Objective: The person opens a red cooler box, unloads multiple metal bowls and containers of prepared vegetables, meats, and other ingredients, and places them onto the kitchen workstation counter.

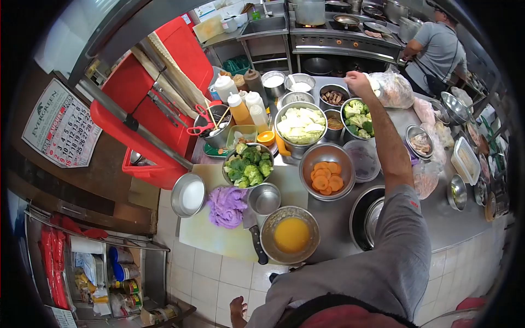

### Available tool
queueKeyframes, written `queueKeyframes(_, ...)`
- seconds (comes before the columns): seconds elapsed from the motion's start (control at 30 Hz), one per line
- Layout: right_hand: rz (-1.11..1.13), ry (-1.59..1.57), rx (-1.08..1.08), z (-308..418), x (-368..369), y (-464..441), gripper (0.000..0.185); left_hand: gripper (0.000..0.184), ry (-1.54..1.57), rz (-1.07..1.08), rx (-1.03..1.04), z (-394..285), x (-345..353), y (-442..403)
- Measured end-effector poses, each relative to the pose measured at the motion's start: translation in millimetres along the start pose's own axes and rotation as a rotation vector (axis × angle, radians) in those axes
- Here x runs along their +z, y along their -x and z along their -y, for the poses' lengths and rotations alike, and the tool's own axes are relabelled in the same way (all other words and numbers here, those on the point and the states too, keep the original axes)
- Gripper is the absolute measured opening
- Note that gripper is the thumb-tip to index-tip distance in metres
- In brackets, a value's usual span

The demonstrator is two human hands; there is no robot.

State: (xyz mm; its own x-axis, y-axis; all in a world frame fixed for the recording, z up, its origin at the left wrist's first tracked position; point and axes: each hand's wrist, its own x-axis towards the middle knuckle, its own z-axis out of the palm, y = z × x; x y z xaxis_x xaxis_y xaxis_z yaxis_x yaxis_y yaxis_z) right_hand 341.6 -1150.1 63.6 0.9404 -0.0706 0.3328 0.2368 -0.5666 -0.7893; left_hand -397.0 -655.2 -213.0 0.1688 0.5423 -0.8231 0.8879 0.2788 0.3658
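Head view: the right hand [358, 83] is reaching just beyond the broccoli [358, 121], fingers curling, any grasp impossible to tell; a plastic bag [395, 90] is lying just right. The left hand [238, 309] is hanging low, farther away, fingers loosely open.

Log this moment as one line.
right hand: outstretched near far green broccoli florets, grip unclear | left hand: low over white floor tiles | orange carrot slices: untouched in round metal bowl

Restaurant kitchen with gas range [347, 41]
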Motion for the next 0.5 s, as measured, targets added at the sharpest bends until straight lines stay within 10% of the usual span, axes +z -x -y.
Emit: queueKeyframes(0.5, 0.746, 0.178, -0.679, 411.3, 120.9, 280.5, 0.038, 0.045, -0.204, 0.182, 0.302, 66.1, -178.4, -118.5)
